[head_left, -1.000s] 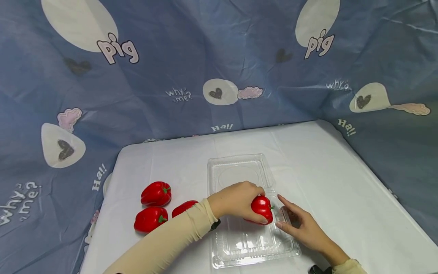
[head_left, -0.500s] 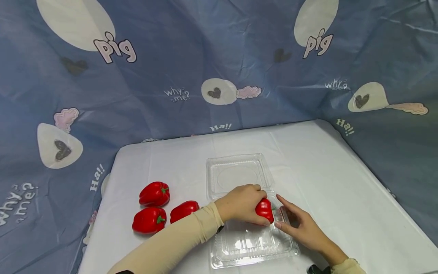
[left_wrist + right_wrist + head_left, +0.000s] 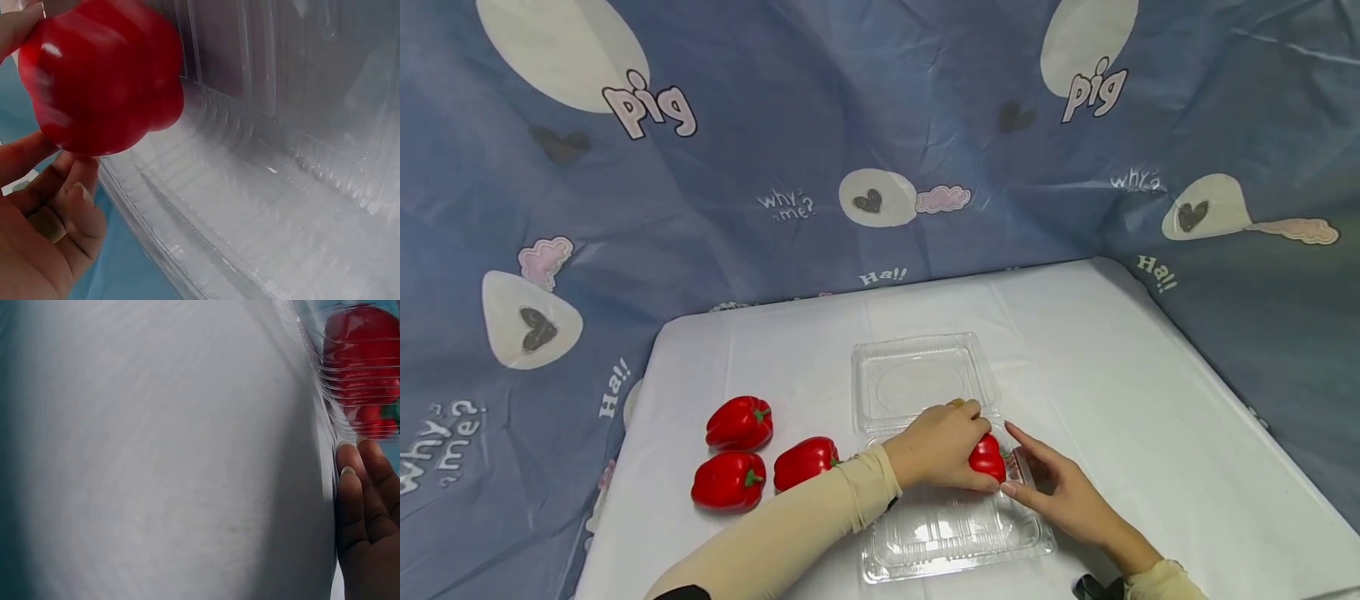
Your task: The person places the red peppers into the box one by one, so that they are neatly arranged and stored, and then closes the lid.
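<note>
A white-covered table [image 3: 1150,400] stood before blue fabric [image 3: 850,100], which rose behind it and along both sides, printed with "pig", "why me?", "Ha!!", pale blobs and hearts. Near the table's middle lay a clear container [image 3: 940,550], its lid [image 3: 921,354] folded back flat, away from the person. The left hand [image 3: 943,446] had its grip round a red pepper [image 3: 988,458] at the base's far right part, just inside the ribbed wall. The right hand [image 3: 1067,500] was beside that wall, its grip slack, fingers straight. Three more peppers [image 3: 728,481] lay on the cloth to the left.
</note>
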Tool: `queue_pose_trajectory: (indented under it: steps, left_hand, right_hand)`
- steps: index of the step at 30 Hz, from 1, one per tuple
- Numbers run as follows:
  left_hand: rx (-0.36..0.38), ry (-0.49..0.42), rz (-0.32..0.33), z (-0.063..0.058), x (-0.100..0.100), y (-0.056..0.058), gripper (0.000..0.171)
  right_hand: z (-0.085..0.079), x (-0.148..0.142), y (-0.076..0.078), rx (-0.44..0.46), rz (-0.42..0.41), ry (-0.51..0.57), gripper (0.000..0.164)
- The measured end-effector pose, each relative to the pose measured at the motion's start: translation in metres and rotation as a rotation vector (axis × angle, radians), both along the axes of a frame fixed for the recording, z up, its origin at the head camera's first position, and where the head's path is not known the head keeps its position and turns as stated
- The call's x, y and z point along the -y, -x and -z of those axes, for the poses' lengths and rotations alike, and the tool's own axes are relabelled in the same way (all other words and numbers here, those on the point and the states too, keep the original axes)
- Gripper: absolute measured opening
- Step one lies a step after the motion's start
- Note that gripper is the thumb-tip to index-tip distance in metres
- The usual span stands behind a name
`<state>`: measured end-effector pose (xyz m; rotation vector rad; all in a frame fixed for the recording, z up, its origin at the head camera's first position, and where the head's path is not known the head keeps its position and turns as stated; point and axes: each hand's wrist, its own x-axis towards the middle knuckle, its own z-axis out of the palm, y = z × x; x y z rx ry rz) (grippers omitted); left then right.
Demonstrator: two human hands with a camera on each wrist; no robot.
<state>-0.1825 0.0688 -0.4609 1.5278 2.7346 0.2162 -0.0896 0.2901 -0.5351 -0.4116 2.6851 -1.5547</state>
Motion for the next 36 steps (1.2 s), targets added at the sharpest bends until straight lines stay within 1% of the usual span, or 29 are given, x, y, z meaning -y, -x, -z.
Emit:
queue_pose_trajectory:
  steps: [4, 7, 13, 21, 30, 36]
  left_hand:
    - [-0.016, -0.009, -0.02, 0.0019, -0.0001, 0.0003, 0.054]
    - [-0.013, -0.008, -0.03, 0.0026, -0.0003, 0.0005, 0.053]
    - [0.038, 0.009, -0.053, 0.0, 0.0014, 0.0012, 0.056]
    - [0.066, 0.012, -0.026, -0.0031, 0.0037, 0.0024, 0.062]
    - [0.039, 0.018, -0.013, -0.0058, 0.0065, 0.0035, 0.067]
    - [0.064, 0.002, -0.005, -0.0064, 0.0087, 0.0051, 0.069]
  right_hand:
    - [0.0006, -0.0008, 0.0006, 0.001, -0.007, -0.004, 0.078]
    - [0.0012, -0.0014, 0.0006, 0.006, 0.0, -0.014, 0.078]
    - [-0.0007, -0.0008, 0.0008, 0.018, -0.007, -0.006, 0.077]
    - [-0.0034, 0.0011, -0.0002, 0.036, 0.0, 0.031, 0.078]
    - [0.002, 0.0, 0.0018, 0.019, -0.013, 0.051, 0.08]
    - [0.0031, -0.0003, 0.0021, 0.017, -0.012, 0.049, 0.08]
